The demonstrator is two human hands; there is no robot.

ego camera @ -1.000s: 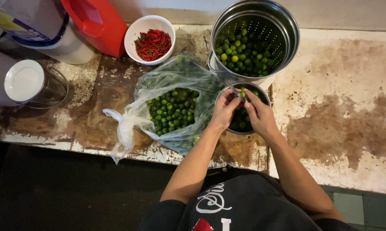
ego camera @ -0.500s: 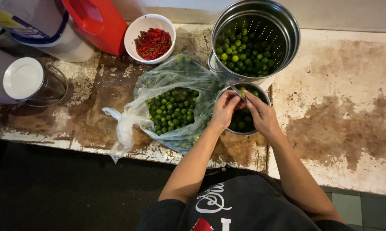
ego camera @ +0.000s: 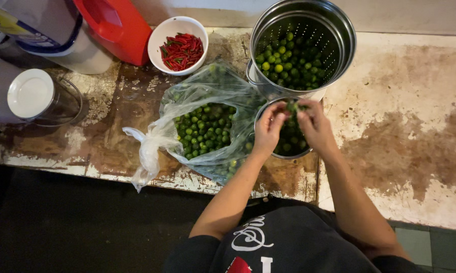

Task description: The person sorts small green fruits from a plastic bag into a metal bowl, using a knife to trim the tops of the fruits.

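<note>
The person wears a dark, almost black top [ego camera: 288, 242] with short sleeves that stop near the elbows, so both lower arms are bare. On the front of the top there is curly white writing, a small red patch and a white shape near the bottom edge of the picture. The left hand [ego camera: 269, 132] and the right hand [ego camera: 315, 126] are bare, with no gloves, rings or watch to be seen.

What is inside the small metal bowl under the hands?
The small metal bowl holds dark green bits, seen between the left hand and right hand. The hands cover much of it, so how full it is cannot be seen.
</note>
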